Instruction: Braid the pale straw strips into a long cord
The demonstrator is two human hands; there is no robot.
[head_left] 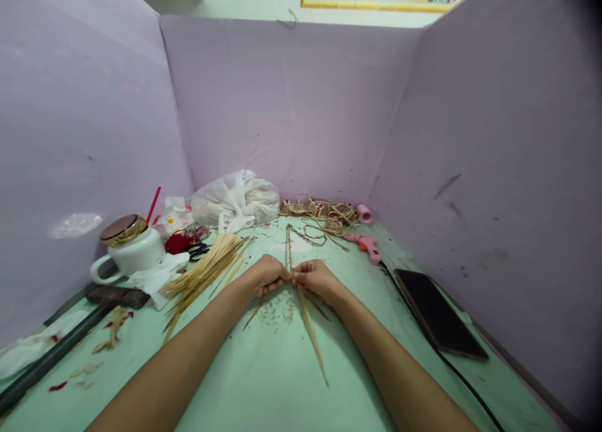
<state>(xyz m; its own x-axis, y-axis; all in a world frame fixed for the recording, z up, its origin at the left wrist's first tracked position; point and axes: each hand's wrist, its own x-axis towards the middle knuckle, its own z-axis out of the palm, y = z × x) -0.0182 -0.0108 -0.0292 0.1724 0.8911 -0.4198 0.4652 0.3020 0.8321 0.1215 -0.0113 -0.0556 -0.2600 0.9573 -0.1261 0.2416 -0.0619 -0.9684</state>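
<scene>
Both hands meet near the middle of the green table, pinching a thin straw braid (290,247). My left hand (273,273) has its fingers closed on the braid's near end. Right beside it, my right hand (316,278) is closed on the same spot, thumb and fingertips together. The braided part runs away from me, then bends right into loose loops. Unbraided straw strands (310,335) fan out below the hands toward me. A bundle of flat, pale straw (211,264) lies to the left of my left hand.
On the left are a white mug (136,253) with a lidded jar on top, a hammer (117,296) and scissors (199,251). A white plastic bag (237,197) and finished braids (324,214) lie at the back. A pink glue gun (367,245) and phone (439,311) are right.
</scene>
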